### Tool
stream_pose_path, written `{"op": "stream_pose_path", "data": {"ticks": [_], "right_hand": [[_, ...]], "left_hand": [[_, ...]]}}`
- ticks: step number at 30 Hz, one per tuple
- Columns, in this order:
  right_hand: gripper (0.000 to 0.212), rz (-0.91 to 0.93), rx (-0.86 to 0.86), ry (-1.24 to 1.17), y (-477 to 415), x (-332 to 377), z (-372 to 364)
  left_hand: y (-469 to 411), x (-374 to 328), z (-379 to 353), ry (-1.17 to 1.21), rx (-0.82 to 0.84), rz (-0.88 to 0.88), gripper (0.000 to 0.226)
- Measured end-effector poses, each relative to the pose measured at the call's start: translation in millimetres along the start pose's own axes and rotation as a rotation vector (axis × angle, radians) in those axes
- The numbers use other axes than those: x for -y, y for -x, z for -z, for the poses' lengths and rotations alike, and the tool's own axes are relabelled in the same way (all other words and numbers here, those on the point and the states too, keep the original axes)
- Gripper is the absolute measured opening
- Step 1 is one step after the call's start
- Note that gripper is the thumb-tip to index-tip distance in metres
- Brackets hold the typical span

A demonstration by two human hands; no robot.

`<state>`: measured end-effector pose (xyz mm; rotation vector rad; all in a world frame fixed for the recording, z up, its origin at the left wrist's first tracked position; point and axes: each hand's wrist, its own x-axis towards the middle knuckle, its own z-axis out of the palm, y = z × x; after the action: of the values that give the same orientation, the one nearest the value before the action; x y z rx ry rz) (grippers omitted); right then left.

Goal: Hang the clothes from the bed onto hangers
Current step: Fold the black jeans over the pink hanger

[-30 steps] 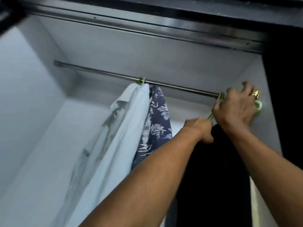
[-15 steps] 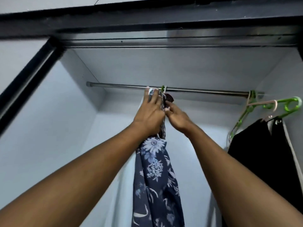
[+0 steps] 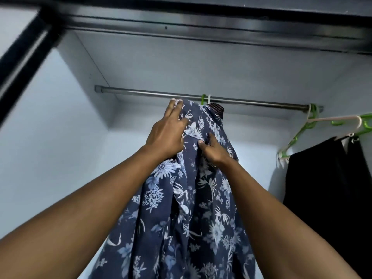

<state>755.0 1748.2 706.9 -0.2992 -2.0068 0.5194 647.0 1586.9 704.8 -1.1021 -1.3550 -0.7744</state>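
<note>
Cool, bluish-white light fills the wardrobe evenly, and the pale side wall (image 3: 50,137) and the back panel under the rail (image 3: 151,93) look bright and flat. A thin streak of glare runs along the rail and the metal track (image 3: 181,23) above. The black garment (image 3: 326,188) reads as a dark mass without folds and casts a soft grey shadow on the wall to its left. The dark frame (image 3: 22,55) at upper left is smeared by blur. The wide lens bends the edges – both forearms swell toward the bottom corners. The floral shirt (image 3: 191,208) is sharp near the top and softer lower down.
</note>
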Motion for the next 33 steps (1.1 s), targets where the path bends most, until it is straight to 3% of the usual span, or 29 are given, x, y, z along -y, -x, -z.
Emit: {"op": "stream_pose_path", "data": {"ticks": [4, 8, 13, 15, 18, 22, 27, 33], "right_hand": [[0.078, -0.056, 0.017, -0.154, 2.0, -5.0, -13.9], [0.069, -0.096, 0.058, -0.255, -5.1, 0.3, -25.3], [0.063, -0.092, -0.007, -0.307, -12.6, -1.4, -22.6], [0.073, -0.091, 0.008, -0.291, -16.9, 0.7, -22.4], [0.115, -0.02, 0.02, -0.291, -48.3, -16.4, -20.2], [0.118, 0.021, 0.019, -0.271, -34.0, 5.2, -14.1], [0.104, 0.005, 0.039, -0.227, -24.7, 18.5, -13.0], [0.037, 0.033, 0.098, -0.298, -27.7, 29.3, -22.0]], "left_hand": [[1.5, -4.0, -18.1, 0.282, -0.125, -0.028, 0.05], [2.6, -8.4, -14.7, 0.338, -0.183, -0.074, 0.05], [4.1, -8.8, -8.5, 0.379, -0.188, -0.077, 0.048], [7.3, -11.3, -5.4, 0.395, -0.201, -0.079, 0.047], [9.8, -14.0, 2.5, 0.371, -0.189, -0.092, 0.044], [7.6, -16.0, 9.3, 0.33, -0.18, -0.135, 0.042], [6.6, -21.0, 17.0, 0.309, -0.176, -0.145, 0.04], [7.7, -20.5, 22.0, 0.32, -0.171, -0.157, 0.043]]}}
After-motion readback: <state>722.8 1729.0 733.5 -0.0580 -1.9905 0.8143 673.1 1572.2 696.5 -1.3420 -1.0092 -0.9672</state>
